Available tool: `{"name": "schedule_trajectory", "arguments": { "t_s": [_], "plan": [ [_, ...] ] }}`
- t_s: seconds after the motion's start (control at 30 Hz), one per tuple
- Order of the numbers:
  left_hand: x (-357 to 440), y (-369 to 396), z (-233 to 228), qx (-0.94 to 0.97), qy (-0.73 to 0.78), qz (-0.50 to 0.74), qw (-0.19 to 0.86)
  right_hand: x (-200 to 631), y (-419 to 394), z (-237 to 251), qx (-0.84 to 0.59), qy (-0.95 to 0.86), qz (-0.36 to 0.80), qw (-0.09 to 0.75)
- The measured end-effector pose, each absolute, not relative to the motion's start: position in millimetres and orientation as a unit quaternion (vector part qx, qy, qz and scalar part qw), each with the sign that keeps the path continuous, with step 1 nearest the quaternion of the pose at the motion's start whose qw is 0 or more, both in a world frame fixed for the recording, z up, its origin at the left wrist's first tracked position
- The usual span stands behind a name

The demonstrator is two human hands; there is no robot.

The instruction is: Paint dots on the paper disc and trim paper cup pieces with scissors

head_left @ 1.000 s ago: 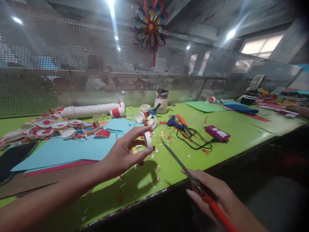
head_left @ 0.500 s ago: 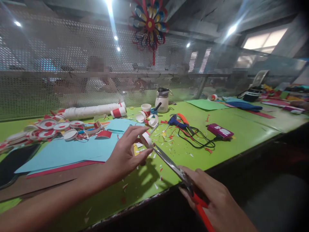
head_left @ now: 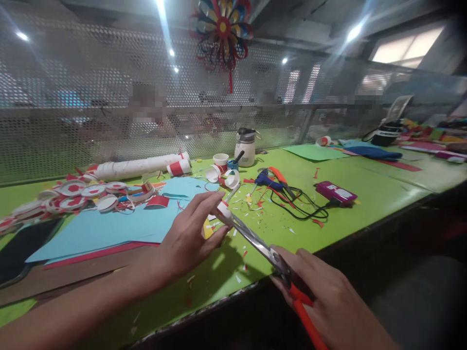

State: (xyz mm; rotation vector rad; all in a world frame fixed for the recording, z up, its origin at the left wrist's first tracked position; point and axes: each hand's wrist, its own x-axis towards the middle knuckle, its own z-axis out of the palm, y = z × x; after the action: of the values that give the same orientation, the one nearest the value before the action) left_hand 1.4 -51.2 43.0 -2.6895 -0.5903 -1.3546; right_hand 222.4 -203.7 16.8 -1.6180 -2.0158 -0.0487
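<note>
1. Head view: pinching a white-and-red paper piece [head_left: 223, 210] in the left hand [head_left: 189, 233], with a narrow grip between thumb and fingers, raised above the green surface [head_left: 365, 204].
2. Clasping scissors [head_left: 257, 241] in the right hand [head_left: 324, 289], with the grip wrapped around the orange-red handles, near the front edge of the surface.
3. Pointing the blades away and leftward, right up to the paper piece; cannot tell whether cutting into it or only touching.
4. Spread around and beyond the blades with small, mostly red and white scraps [head_left: 259, 208].
5. Flanked on the left by light-blue sheets [head_left: 109, 228], with a heap of red-and-white rings [head_left: 73, 189] at their back edge and a dark flat object [head_left: 25, 248] at far left.
6. Backed by 1 upright cup [head_left: 221, 160], 1 blue container [head_left: 232, 166] and 1 pale bottle [head_left: 245, 151] with a dark lid, plus 1 tipped cup [head_left: 178, 168] beside a long white tube [head_left: 134, 166].
7. Bordered on the right by a blue hand tool [head_left: 268, 181], a looped black cable [head_left: 310, 214] and a purple box [head_left: 336, 193].
8. Overhung by a flower ornament [head_left: 223, 29], in front of a mesh screen [head_left: 109, 92].
</note>
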Motion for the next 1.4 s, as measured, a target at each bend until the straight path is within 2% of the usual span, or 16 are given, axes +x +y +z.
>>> {"name": "schedule_trajectory", "arguments": {
  "t_s": [0.6,1.4],
  "plan": [
    [1,-58,42,-0.859,-0.208,-0.468,0.019,230,-204,23,-0.552,-0.783,-0.152,0.245],
    [3,-59,40,-0.854,-0.227,-0.468,0.012,227,-201,19,-0.542,-0.79,-0.158,0.239]
  ]
}}
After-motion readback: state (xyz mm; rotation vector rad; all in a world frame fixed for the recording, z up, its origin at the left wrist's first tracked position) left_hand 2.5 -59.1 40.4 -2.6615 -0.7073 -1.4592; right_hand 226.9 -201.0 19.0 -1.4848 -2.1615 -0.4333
